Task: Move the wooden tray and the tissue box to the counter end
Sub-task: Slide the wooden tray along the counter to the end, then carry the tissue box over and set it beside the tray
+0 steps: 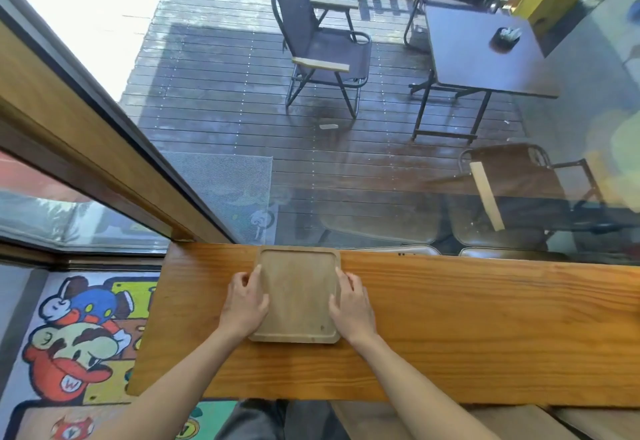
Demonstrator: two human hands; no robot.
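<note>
The wooden tray is seen flat on the worktop, near its left end, far rim by the window edge. The left hand and right hand are curled onto its opposite side rims, nothing else held. An even two-sided grip is advised, tray kept level. No tissue box is seen.

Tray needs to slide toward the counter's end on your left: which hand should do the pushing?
Right. The right hand presses the wooden tray's far side from that end; the left hand blocks the path.
</note>
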